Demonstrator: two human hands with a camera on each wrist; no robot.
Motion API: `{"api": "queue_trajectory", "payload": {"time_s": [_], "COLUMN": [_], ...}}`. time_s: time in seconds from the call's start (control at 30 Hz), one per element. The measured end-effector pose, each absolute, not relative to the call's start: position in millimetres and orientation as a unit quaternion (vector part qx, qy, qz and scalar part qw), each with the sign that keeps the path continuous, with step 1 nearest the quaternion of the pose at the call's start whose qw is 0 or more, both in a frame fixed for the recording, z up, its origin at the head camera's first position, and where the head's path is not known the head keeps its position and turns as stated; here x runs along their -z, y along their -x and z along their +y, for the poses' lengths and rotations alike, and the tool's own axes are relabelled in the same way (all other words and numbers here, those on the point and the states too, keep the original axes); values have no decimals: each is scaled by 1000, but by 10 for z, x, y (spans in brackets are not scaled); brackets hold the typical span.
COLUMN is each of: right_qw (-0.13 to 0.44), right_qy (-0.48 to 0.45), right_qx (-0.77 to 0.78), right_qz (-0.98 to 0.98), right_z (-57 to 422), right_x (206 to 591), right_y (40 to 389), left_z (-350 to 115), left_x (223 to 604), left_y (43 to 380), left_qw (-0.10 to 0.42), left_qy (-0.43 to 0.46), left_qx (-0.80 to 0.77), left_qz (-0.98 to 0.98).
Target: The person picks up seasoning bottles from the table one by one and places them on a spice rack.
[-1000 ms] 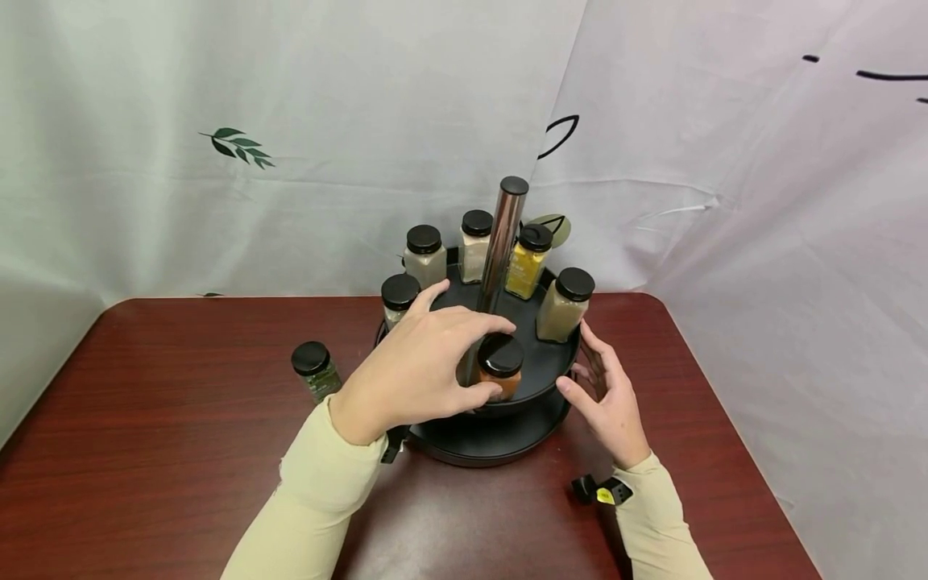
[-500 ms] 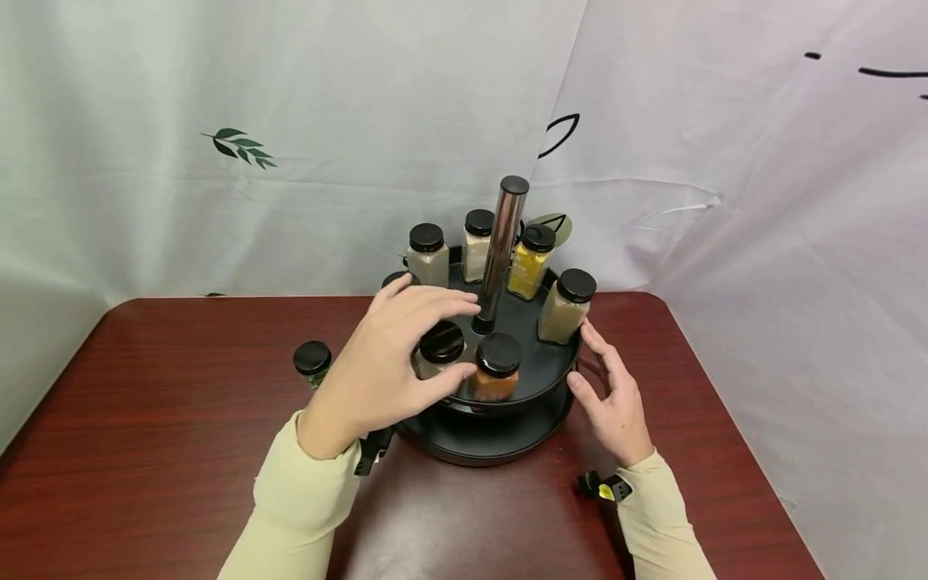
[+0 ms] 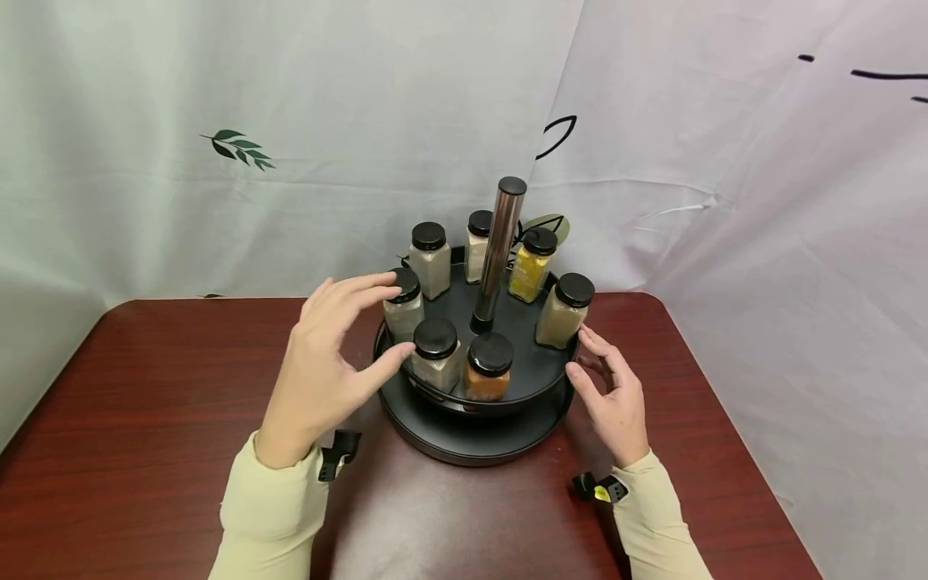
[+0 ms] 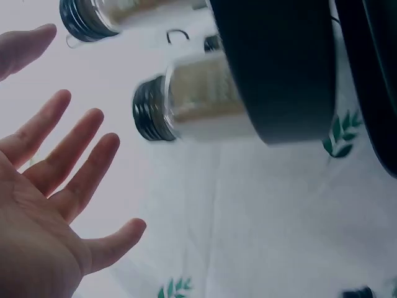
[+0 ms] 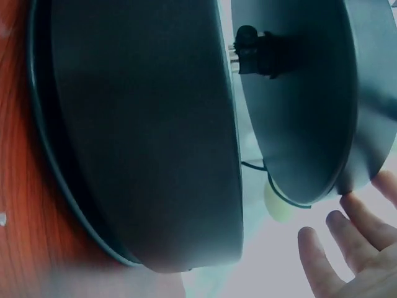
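A black two-tier turntable rack (image 3: 522,342) with a metal centre post (image 3: 500,250) carries several black-lidded spice jars on its upper tray. My left hand (image 3: 312,370) is apart from the tray at its left side, fingers spread and holding nothing. Nearest to it are a pale spice jar (image 3: 437,366) at the front and a greyish spice jar (image 3: 404,316) behind. Beside the pale jar stands an orange spice jar (image 3: 487,379). On the right, my right hand (image 3: 616,403) has its fingertips at the upper tray's rim, below a tan spice jar (image 3: 560,318).
Farther back on the tray stand a yellow spice jar (image 3: 531,270) and two pale ones. The lower tray (image 3: 471,443) sits on the reddish wooden table (image 3: 145,443). A white printed curtain (image 3: 326,161) hangs behind.
My left hand has let go of the pale jar and drawn back to the left. The upper tray has turned slightly, front jars shifting left. The right hand stays at the rim.
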State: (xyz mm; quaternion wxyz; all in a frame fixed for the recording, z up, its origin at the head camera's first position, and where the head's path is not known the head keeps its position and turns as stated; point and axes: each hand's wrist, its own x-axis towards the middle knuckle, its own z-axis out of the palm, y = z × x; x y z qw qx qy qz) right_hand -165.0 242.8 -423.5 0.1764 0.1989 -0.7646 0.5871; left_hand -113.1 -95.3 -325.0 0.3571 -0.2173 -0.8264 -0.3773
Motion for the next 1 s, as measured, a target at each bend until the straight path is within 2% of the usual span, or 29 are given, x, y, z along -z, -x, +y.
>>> {"api": "queue_trajectory", "payload": {"time_s": [0.27, 0.5, 0.77, 1.0], "right_qw": [146, 119, 96, 70], "right_qy": [-178, -188, -206, -208], "right_qx": [-622, -630, -641, -633], "right_qz": [-749, -744, -733, -743], "right_z": [2410, 2405, 2427, 2457], "right_x": [4232, 4240, 4257, 4251], "right_y": [1639, 1657, 1711, 1738], "left_z": [-1105, -1219, -1322, -1382], "left_x": [3337, 3419, 3501, 3555], "left_y": [1087, 1069, 1020, 946], "left_qw": [382, 374, 333, 254], "left_qy": [165, 124, 71, 29], "left_qx": [383, 384, 352, 338], "left_qz": [-825, -835, -872, -906]}}
